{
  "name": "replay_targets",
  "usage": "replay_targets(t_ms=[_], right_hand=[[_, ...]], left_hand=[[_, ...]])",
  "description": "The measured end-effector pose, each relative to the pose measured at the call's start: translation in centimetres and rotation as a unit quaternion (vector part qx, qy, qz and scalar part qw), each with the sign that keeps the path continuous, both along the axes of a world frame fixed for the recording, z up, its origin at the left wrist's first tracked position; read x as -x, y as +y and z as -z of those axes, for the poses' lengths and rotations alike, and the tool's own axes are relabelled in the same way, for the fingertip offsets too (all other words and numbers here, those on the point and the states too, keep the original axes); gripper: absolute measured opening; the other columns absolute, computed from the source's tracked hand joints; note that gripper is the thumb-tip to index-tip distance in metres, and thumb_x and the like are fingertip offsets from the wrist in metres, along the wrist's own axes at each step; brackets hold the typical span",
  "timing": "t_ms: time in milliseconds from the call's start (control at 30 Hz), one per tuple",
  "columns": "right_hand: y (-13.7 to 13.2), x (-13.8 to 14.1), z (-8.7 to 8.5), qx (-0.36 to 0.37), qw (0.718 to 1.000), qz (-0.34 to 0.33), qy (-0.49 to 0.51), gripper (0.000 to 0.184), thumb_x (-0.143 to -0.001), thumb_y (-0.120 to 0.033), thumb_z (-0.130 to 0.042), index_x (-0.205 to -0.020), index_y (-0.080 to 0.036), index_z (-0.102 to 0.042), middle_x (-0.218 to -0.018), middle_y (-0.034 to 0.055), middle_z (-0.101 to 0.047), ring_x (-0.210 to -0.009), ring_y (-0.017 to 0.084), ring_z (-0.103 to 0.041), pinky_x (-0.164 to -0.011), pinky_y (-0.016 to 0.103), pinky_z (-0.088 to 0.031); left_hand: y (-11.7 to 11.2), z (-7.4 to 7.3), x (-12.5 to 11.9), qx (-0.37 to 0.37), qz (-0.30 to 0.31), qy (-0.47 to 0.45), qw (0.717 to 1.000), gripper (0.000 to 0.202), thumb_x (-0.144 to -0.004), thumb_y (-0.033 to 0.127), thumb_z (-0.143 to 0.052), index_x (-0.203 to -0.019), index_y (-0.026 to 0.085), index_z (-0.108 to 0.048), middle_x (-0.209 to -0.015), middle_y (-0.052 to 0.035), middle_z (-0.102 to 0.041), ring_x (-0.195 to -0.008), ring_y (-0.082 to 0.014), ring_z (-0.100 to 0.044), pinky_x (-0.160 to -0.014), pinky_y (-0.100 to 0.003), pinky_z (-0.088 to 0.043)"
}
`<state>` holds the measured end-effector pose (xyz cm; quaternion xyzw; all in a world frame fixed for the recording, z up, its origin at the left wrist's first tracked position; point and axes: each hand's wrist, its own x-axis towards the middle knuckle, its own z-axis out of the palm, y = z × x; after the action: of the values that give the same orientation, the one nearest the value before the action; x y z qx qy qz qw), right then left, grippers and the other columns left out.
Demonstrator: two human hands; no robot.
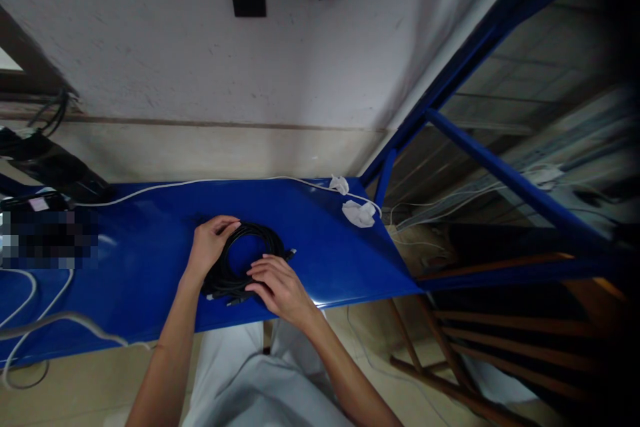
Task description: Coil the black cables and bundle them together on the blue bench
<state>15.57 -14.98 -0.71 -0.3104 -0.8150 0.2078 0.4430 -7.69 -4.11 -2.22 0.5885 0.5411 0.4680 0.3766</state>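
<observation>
A coil of black cable point(273, 238) lies on the blue table point(330, 260) in front of me. Metal-tipped plugs stick out at its right side and along its lower edge. My left hand point(213, 243) is closed on the upper left of the loop, with thumb and fingers pinching the strands. At the lower right, my right hand point(280, 287) curls over the coil, its thumb and fingers around the strands there. Part of the cable is hidden under both hands.
A white cord point(200, 181) runs along the table's back edge to crumpled white pieces point(359, 213). A black cylindrical object point(60, 163) leans at the left, near looped white cables point(65, 287). Blue frame bars point(500, 173) and a wooden chair point(500, 327) stand right.
</observation>
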Motion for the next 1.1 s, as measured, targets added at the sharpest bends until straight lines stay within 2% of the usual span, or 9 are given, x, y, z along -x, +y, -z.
replay_targets(t_ms=[100, 200, 433, 667, 767, 967, 1033, 1100], right_hand=[[0.0, 0.0, 0.1, 0.013, 1.0, 0.0, 0.02, 0.005, -0.105, -0.024, -0.073, -0.106, -0.025, -0.068, -0.118, 0.0068, -0.082, -0.119, 0.023, -0.077, -0.118, 0.053, -0.057], [0.0, 0.0, 0.1, 0.013, 1.0, -0.004, 0.027, 0.006, -0.105, -0.021, -0.072, -0.106, -0.025, -0.067, -0.118, 0.0065, -0.082, -0.119, 0.023, -0.077, -0.119, 0.053, -0.056], [0.1, 0.0, 0.0, 0.03, 0.999, -0.004, 0.032, 0.004, -0.106, -0.022, -0.07, -0.106, -0.025, -0.068, -0.112, 0.0055, -0.082, -0.116, 0.022, -0.076, -0.118, 0.051, -0.056], [0.3, 0.0, 0.2, 0.064, 0.996, -0.006, 0.054, 0.007, -0.105, -0.029, -0.074, -0.102, -0.025, -0.069, -0.11, 0.0049, -0.083, -0.114, 0.021, -0.077, -0.119, 0.048, -0.054], [0.3, -0.1, -0.1, 0.078, 0.995, -0.01, 0.064, 0.009, -0.105, -0.03, -0.074, -0.101, -0.025, -0.068, -0.11, 0.0046, -0.083, -0.114, 0.02, -0.077, -0.119, 0.048, -0.053], [0.3, -0.2, -0.9, 0.127, 0.99, -0.014, 0.062, 0.011, -0.107, -0.03, -0.071, -0.1, -0.025, -0.063, -0.113, 0.0067, -0.082, -0.123, 0.022, -0.074, -0.119, 0.05, -0.052], [0.3, -0.2, -0.9, 0.15, 0.985, -0.014, 0.09, 0.013, -0.109, -0.032, -0.067, -0.1, -0.025, -0.06, -0.114, 0.007, -0.083, -0.124, 0.023, -0.073, -0.118, 0.05, -0.051], [0.4, -0.3, -0.7, 0.176, 0.974, -0.016, 0.143, 0.015, -0.112, -0.034, -0.062, -0.1, -0.026, -0.056, -0.113, 0.0073, -0.083, -0.123, 0.023, -0.073, -0.115, 0.049, -0.053]], left_hand=[[0.2, -0.1, 0.0, 0.005, 0.012, 0.009, 1.0, 0.032, -0.092, 0.052, -0.079, -0.101, 0.021, -0.078, -0.1, -0.0074, -0.082, -0.094, -0.0257, -0.078, -0.09, -0.037, -0.058], [0.2, -0.3, 0.0, 0.008, 0.03, 0.011, 0.999, 0.034, -0.093, 0.054, -0.077, -0.101, 0.021, -0.076, -0.1, -0.0074, -0.081, -0.094, -0.0252, -0.076, -0.09, -0.038, -0.057], [0.2, -1.0, 0.3, -0.011, 0.087, 0.011, 0.996, 0.035, -0.095, 0.056, -0.075, -0.103, 0.022, -0.075, -0.119, -0.0111, -0.079, -0.112, -0.0282, -0.074, -0.105, -0.043, -0.054], [0.9, -1.2, 0.9, -0.03, 0.105, 0.042, 0.993, 0.033, -0.095, 0.055, -0.076, -0.1, 0.023, -0.076, -0.127, -0.013, -0.076, -0.122, -0.0302, -0.071, -0.107, -0.046, -0.055], [1.2, -1.8, 1.2, -0.027, 0.139, 0.052, 0.989, 0.031, -0.095, 0.055, -0.075, -0.097, 0.024, -0.077, -0.133, -0.0142, -0.073, -0.128, -0.0309, -0.069, -0.112, -0.047, -0.053], [1.9, -4.1, 2.5, -0.001, 0.199, 0.063, 0.978, 0.033, -0.093, 0.057, -0.079, -0.093, 0.024, -0.08, -0.14, -0.0148, -0.073, -0.132, -0.033, -0.067, -0.121, -0.05, -0.047], [2.3, -4.5, 2.8, 0.008, 0.2, 0.037, 0.979, 0.033, -0.091, 0.056, -0.082, -0.092, 0.023, -0.08, -0.144, -0.0146, -0.071, -0.134, -0.034, -0.066, -0.121, -0.051, -0.048], [2.5, -4.4, 3.0, 0.018, 0.178, -0.033, 0.983, 0.033, -0.09, 0.054, -0.084, -0.094, 0.022, -0.079, -0.142, -0.0152, -0.072, -0.132, -0.0334, -0.067, -0.118, -0.05, -0.05]])
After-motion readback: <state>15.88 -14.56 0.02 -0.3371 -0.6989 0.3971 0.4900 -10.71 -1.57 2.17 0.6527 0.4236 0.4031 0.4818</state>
